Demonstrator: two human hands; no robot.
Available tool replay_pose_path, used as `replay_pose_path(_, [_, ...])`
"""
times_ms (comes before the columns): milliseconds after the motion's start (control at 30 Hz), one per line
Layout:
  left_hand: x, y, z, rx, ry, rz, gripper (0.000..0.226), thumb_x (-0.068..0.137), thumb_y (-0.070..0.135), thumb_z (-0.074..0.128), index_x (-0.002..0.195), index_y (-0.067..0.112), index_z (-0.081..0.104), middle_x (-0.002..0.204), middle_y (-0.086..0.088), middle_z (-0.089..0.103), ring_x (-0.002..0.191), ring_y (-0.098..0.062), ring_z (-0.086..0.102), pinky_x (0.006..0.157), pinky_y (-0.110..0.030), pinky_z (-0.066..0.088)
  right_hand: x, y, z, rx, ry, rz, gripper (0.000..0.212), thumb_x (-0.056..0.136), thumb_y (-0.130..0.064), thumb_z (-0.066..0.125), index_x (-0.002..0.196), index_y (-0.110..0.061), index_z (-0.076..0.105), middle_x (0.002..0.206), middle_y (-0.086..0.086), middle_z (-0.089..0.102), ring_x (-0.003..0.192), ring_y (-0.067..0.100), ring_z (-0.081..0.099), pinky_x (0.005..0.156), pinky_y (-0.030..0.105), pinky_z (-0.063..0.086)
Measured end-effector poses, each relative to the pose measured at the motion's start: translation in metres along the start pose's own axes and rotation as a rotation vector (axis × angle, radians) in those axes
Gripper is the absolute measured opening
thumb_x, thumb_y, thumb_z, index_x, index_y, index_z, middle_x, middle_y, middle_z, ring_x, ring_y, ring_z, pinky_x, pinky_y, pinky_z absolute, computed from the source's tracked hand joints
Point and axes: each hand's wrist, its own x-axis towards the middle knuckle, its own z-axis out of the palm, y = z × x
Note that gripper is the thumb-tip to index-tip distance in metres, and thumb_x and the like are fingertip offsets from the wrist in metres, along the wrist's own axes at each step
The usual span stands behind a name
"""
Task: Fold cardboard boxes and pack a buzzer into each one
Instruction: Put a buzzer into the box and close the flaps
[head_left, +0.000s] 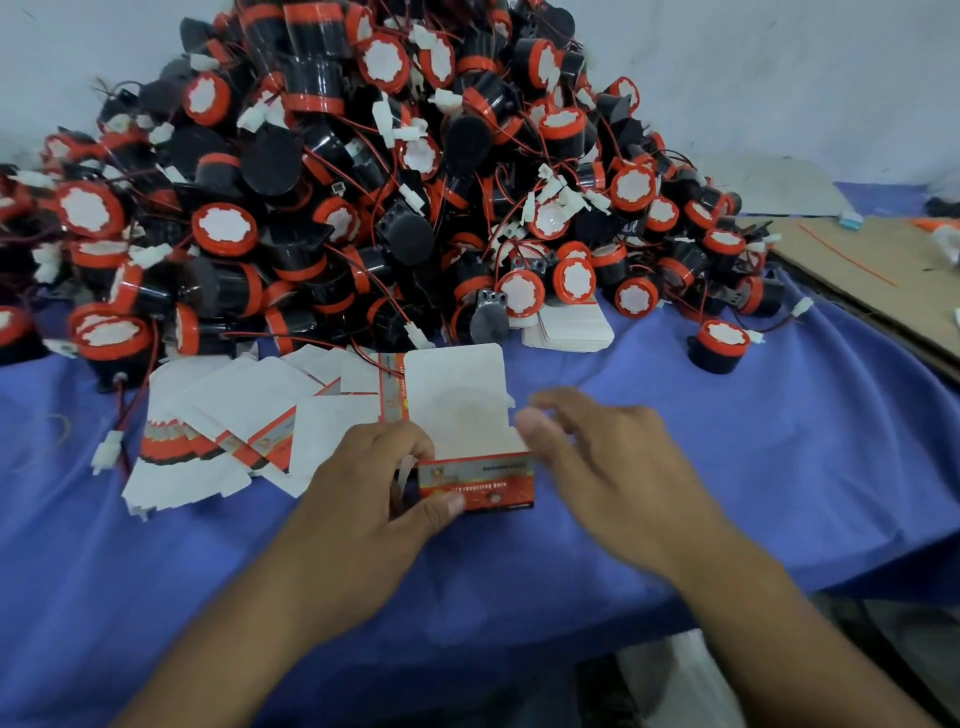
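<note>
Blue cloth (779, 441) bears buzzer heap (363, 182) behind box (475, 480).

**Blue-clothed table, piled high at the back**

A table (779, 441) draped in blue cloth carries a large heap of buzzers (363, 182), black and orange with trailing red wires, across its far side. One lone buzzer (719, 345) sits apart to the right. In front of the heap lie fanned flat boxes (223, 415), a small white stack (569, 325), and a half-folded box (467, 441). A brown cardboard sheet (883, 270) lies at the right edge.
</note>
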Motion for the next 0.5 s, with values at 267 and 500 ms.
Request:
replay_pose_path(267, [0.002,-0.012,-0.025,0.084,0.196,-0.074,0.04,0.077,0.047,0.075,0.104,0.041,0.047,0.102,0.023,0.052,0.089,0.008,0.05,0.063,-0.009,0.039,0.069,0.031,0.044,0.263,0.141,0.15,0.044,0.1,-0.034,0.06,0.14,-0.019,0.052,0.126,-0.005,0.059,0.1,0.007,0.062,0.081,0.01,0.044])
replay_pose_path(500, [-0.008,-0.03,-0.037,0.197,0.091,-0.036,0.078,0.065,0.058,0.081,0.121,0.065,0.028,0.108,0.034,0.039,0.103,-0.002,0.042,0.073,-0.01,0.034,0.111,0.036,0.087,0.187,0.084,0.148,0.079,0.095,-0.037,0.067,0.16,-0.027,0.023,0.141,0.015,0.046,0.13,0.029,0.044,0.095,0.021,0.031])
